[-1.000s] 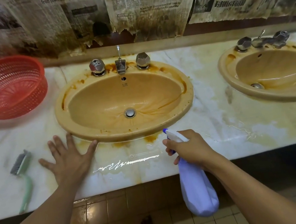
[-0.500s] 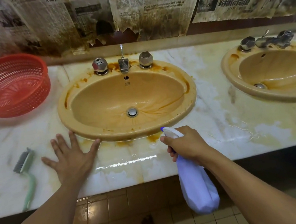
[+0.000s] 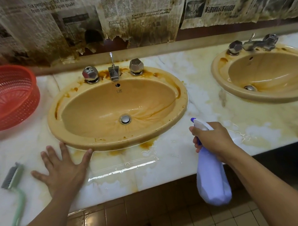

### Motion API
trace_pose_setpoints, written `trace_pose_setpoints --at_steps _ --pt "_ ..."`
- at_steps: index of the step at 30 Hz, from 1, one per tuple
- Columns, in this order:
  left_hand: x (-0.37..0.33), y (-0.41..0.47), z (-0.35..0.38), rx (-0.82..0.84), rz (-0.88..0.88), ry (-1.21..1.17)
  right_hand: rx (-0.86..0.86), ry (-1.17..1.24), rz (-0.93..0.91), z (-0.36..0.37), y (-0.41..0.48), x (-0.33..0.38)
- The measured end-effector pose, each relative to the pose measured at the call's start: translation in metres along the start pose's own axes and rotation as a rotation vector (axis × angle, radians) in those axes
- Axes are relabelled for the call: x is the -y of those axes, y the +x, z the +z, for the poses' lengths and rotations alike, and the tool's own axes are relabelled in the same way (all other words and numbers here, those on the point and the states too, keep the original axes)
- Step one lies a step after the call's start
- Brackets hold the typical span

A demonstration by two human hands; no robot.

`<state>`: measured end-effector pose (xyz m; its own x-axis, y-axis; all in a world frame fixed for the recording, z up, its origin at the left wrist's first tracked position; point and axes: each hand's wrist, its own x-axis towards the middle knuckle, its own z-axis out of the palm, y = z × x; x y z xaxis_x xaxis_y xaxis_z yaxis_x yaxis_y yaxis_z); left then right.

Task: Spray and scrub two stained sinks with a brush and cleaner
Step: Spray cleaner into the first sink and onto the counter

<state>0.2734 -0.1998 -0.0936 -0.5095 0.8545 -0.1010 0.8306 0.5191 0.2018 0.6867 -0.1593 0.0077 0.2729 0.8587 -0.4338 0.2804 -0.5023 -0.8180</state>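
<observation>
Two tan oval sinks with rusty orange stains are set in a marble counter (image 3: 188, 151): the left sink (image 3: 166, 129) straight ahead, the right sink (image 3: 224, 90) at the far right. My right hand (image 3: 214, 140) grips the neck of a pale blue spray bottle (image 3: 212, 182), its white nozzle pointing toward the left sink from the front right. My left hand (image 3: 62, 170) rests flat on the counter, fingers spread, touching the left sink's front rim. A green-handled scrub brush (image 3: 14, 189) lies on the counter to the left of that hand.
A red plastic basket (image 3: 1, 98) stands at the counter's back left. Chrome taps sit behind each sink. Stained newspaper covers the wall. Water pools on the counter's front edge. Tiled floor and bare feet show below.
My right hand with the spray bottle has shifted to the right, away from the left sink's front. The left hand stays flat on the counter.
</observation>
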Motion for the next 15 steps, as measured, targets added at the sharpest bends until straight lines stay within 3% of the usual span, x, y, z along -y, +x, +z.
trace_pose_setpoints --at_steps 15 --pt "-0.002 0.0 0.0 -0.016 -0.008 0.011 0.097 0.091 -0.08 -0.023 0.018 0.011"
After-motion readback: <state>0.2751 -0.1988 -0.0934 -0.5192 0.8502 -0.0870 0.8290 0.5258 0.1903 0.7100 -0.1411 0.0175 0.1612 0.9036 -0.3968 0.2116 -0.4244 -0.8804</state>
